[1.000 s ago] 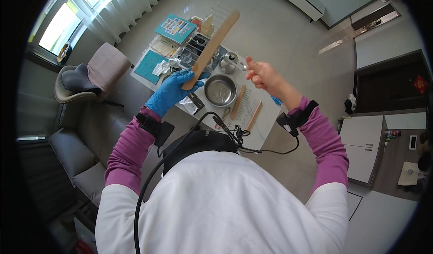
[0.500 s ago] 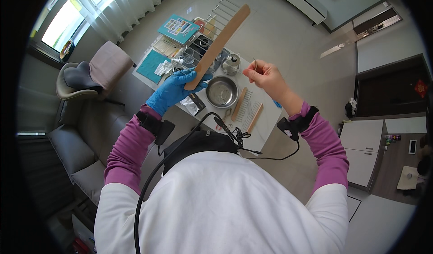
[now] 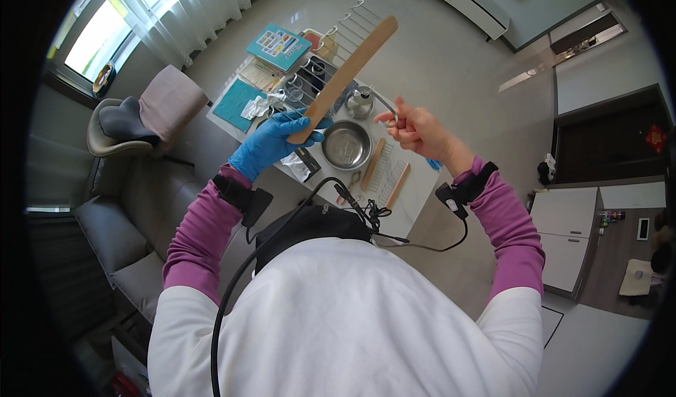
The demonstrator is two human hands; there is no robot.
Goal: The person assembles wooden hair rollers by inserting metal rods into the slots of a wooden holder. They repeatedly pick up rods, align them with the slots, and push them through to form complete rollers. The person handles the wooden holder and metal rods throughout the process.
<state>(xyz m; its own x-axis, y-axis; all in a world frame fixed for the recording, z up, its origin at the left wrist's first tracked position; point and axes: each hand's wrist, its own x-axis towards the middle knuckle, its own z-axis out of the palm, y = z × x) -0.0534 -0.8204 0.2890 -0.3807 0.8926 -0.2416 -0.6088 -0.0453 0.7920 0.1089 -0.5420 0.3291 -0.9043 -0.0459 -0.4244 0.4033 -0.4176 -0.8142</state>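
My left hand, in a blue glove, is closed round the lower end of a flat wooden strip. The strip slants up to the right, and a row of thin metal rods with bent ends sticks out along its far left side. Bare and to the right, my right hand pinches one end of a thin curved metal piece, its fingers partly spread. That piece points up left toward the strip, apart from it as far as I can see. Below lies a round steel basin with a thin pale thing inside.
On the white table lie two wooden strips with metal prongs, a glass bottle, a teal book, a teal cloth and crumpled tissue. A black cable crosses my front. An armchair stands left.
My right hand has turned and loosened its fingers, and more of the curved metal piece shows. The wooden strip has shifted slightly right and downward in my left hand.
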